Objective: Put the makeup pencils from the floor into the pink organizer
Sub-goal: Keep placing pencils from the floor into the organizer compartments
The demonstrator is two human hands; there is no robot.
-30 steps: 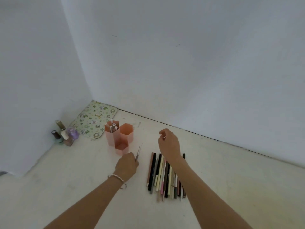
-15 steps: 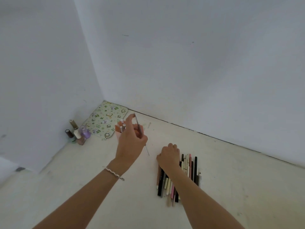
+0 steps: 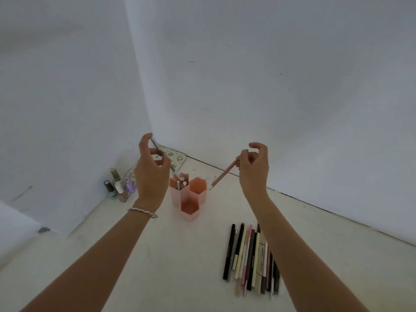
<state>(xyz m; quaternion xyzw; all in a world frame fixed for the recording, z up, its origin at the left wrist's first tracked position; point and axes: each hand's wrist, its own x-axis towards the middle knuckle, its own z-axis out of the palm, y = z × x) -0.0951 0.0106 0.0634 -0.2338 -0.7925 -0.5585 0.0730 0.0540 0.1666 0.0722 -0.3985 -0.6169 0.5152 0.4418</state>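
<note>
Right hand (image 3: 254, 167) has risen pinching a pink pencil (image 3: 224, 174); left hand (image 3: 152, 174) pinches a grey pencil (image 3: 157, 147).

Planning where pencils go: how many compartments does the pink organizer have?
3: back-left compartment, holding pencils; back-right compartment, looks empty; front compartment, lowest, looks empty. None seems hidden.

Head view, forward-down toward room corner
</note>
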